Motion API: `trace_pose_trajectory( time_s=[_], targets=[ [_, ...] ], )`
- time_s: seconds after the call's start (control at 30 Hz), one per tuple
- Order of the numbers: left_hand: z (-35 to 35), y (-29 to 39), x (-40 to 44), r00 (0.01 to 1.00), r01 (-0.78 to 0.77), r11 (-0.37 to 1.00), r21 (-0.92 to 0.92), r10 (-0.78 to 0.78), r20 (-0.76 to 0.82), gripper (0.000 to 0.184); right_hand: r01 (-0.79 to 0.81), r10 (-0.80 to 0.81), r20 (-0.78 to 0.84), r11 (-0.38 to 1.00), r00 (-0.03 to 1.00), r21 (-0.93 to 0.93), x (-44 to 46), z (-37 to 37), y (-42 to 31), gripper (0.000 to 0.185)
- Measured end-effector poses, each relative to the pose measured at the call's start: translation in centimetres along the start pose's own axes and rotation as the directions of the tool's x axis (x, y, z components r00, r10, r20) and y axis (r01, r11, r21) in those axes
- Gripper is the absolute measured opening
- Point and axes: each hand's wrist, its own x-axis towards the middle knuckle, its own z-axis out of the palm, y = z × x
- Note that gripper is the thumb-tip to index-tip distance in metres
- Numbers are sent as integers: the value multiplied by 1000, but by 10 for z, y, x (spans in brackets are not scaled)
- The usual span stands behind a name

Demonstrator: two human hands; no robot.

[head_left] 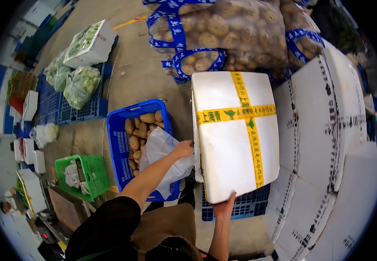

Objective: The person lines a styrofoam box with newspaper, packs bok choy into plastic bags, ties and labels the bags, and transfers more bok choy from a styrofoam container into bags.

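Observation:
A white foam box [214,152] with crossed yellow printed tape stands in front of me, its lid uppermost. My right hand [224,208] grips its near lower edge, thumb up against the side. My left hand [183,150] is closed at the box's left side, its fingertips partly hidden by the edge. A thin clear plastic bag [164,156] hangs from this hand, draped over a blue basket [114,143]. Loose potatoes [143,130] lie in the basket, partly covered by the bag.
Large sacks of potatoes [236,30] stand beyond the box. Stacked white foam boxes [310,126] wall the right side. At left are a green basket [95,174], bagged green vegetables [82,87] on a blue pallet [90,111], and another person [10,202] farther off.

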Motion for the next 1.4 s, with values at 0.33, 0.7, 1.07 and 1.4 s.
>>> trace_pose_trajectory(
  time_s=[0.33,0.7,1.07,1.4],
  targets=[
    [-6,32,42,939,289,953,-90,-300,-167,60,282,-407,288,876,867,391,3,-22,-49,35],
    [25,6,105,906,380,894,-237,-411,-99,61,42,-116,-230,951,966,-306,156,-56,41,66],
    [31,16,78,896,351,919,-179,-385,-222,44,135,-181,-148,951,972,-277,186,-81,44,41],
    [65,-19,90,912,313,907,-283,-370,-177,29,50,-110,-163,941,981,-335,188,-113,38,25]
  ],
)
